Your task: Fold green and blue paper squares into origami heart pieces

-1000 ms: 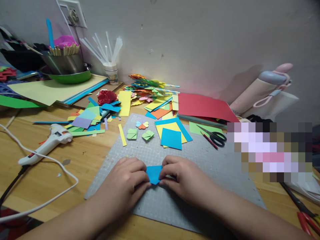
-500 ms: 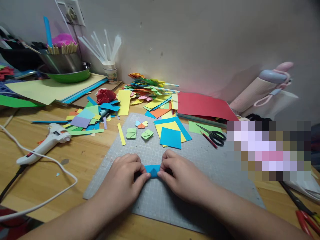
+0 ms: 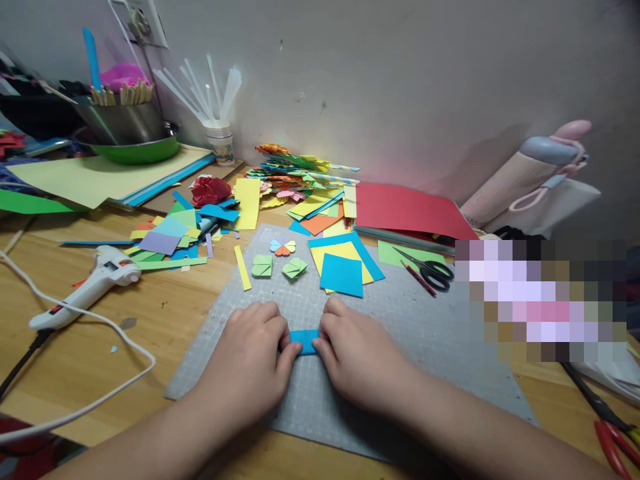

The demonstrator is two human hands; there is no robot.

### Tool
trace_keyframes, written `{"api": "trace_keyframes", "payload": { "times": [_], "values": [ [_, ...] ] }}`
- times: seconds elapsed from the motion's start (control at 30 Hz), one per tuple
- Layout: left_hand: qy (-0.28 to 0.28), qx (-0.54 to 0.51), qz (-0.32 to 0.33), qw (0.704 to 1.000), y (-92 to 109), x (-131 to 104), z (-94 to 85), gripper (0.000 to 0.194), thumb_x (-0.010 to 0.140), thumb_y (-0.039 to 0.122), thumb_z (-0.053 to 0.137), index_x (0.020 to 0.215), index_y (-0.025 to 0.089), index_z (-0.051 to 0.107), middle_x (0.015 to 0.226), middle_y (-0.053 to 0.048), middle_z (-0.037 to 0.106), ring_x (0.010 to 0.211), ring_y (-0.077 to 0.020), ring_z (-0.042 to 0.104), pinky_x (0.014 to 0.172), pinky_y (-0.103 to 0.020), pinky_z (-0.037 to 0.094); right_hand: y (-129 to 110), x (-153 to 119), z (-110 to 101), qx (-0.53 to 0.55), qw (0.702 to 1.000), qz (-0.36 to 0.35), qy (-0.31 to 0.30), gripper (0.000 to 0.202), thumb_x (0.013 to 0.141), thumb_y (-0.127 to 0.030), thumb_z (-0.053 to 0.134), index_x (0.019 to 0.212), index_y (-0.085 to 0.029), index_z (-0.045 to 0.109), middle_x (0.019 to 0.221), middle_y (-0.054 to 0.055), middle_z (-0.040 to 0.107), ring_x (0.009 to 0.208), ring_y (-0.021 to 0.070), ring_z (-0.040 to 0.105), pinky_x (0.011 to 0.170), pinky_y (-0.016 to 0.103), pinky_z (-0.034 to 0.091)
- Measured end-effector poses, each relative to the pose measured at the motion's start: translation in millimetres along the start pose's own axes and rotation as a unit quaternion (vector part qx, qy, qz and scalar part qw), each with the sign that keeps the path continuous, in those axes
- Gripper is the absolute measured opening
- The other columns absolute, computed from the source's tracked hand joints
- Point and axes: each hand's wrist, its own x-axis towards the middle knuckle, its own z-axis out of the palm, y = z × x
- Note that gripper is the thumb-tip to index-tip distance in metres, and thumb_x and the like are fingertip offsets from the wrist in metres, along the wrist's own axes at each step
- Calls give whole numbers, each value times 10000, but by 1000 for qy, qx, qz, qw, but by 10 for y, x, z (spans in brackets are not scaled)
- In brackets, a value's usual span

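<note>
To the left of the grey mat (image 3: pixel 425 373) lies a white glue gun (image 3: pixel 83 287), on the wooden table (image 3: pixel 150 360). A yellow strip (image 3: pixel 243 268) crosses the mat's left edge. The left hand (image 3: pixel 250 353) is over the near part of the mat, with thumb and fingers pinching the left end of a folded blue paper (image 3: pixel 307 342). Behind it, on the far part of the mat, are 2 green folded papers (image 3: pixel 263 266) and a small paper flower (image 3: pixel 283 247).

The folded blue paper is in the near middle of the mat, directly between the hands. Its long side goes left to right, along the line from hand to hand. A blue square (image 3: pixel 341 274) lies farther back on the mat. The right hand (image 3: pixel 357 343) pinches the right end, so neither hand is nearer; the hands are apart by only this short paper. At the mat's far right are a pencil (image 3: pixel 420 279) and black scissors (image 3: pixel 435 273).
</note>
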Motion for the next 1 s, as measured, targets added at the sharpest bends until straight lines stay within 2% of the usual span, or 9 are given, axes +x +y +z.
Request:
{"api": "trace_keyframes", "payload": {
  "times": [0.27,0.47,0.57,0.67,0.77,0.83,0.93,1.0],
  "values": [
    [-37,60,-10,997,62,43,-51,191,840,286,502,719,175,600,803,-65,552,800,-254,503,710,-403,369,-56,41,-81,-22,998,22,-52,144,841,-243,558,774,-134,624,900,83,565,681,191,565,526,310,296],
    [-33,38,-15,999,31,47,-45,168,827,292,528,710,185,583,782,-51,556,789,-247,501,702,-395,359,-72,54,-109,-19,997,31,-70,137,841,-242,562,800,-128,625,932,88,561,708,201,571,540,313,310],
    [-23,-31,12,999,-25,48,-41,70,814,271,573,835,208,594,829,-24,577,831,-229,515,724,-373,356,-72,55,-115,-16,997,29,-62,128,838,-240,562,798,-134,620,924,85,559,698,194,563,537,308,303],
    [-26,-65,71,995,-78,47,-41,129,843,259,562,956,281,620,888,-4,579,886,-215,518,746,-359,343,-69,54,-103,-14,998,22,-54,121,836,-234,556,781,-142,610,915,80,557,675,181,550,527,301,286],
    [-34,-32,90,995,-106,45,-55,138,875,268,512,883,270,650,880,-17,564,873,-220,503,743,-369,330,-44,52,-74,-10,999,21,-47,137,831,-236,549,734,-147,589,908,77,555,641,163,533,518,292,272],
    [-38,-16,94,995,-121,48,-69,171,869,202,484,858,252,647,889,-23,554,878,-223,488,759,-380,324,-6,41,-59,5,999,14,-39,152,828,-242,548,706,-154,570,885,69,556,635,156,526,521,285,279],
    [-40,-21,95,994,-157,60,-76,292,821,84,461,912,289,648,901,-13,533,904,-220,469,789,-387,317,69,-10,-73,62,998,-21,-6,88,827,-225,539,760,-171,551,874,55,564,674,157,533,550,273,324],
    [-39,-31,90,995,-186,69,-66,331,813,63,453,922,306,650,905,-11,521,909,-217,461,793,-382,318,110,-65,-103,108,990,-82,35,66,858,-194,468,864,-175,531,887,56,583,730,160,545,589,267,359]
  ]
}}
